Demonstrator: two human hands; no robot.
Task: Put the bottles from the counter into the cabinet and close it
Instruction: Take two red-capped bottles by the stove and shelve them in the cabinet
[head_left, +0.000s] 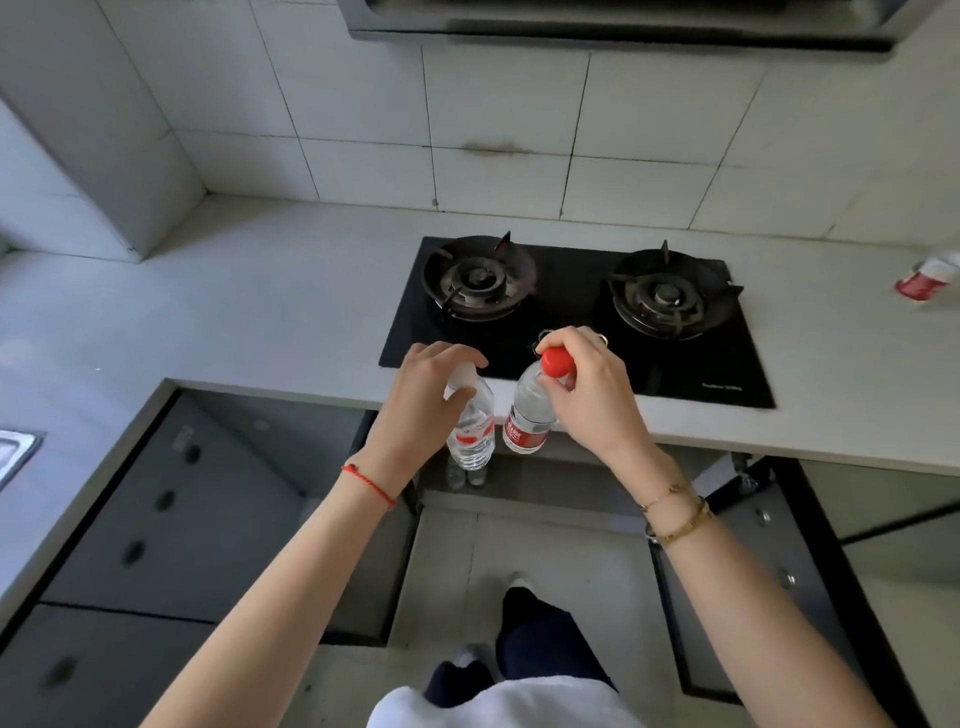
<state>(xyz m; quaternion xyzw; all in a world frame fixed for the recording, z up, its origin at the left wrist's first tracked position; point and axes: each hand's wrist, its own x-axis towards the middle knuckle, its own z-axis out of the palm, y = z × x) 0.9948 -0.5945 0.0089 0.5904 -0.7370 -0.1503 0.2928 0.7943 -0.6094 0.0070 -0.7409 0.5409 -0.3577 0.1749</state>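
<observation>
My left hand (426, 395) grips the neck of a clear water bottle (474, 431) whose cap is hidden by my fingers. Beside it, my right hand (587, 395) holds a second clear bottle (527, 415) with a red label just under its red cap (556, 362). Both bottles hang in the air in front of the counter's front edge (727, 431), above the open cabinet (545, 483) under the stove. A cabinet door (748, 577) stands open at the right. Inside the cabinet, what look like bottle tops (466, 475) show dimly.
A black two-burner gas stove (571, 322) is set into the grey counter. A red-and-white container (930, 278) lies at the counter's far right. A sink corner (15, 452) is at the left. Dark drawer fronts (156, 519) run below left. My legs and feet (519, 639) stand on the floor tiles.
</observation>
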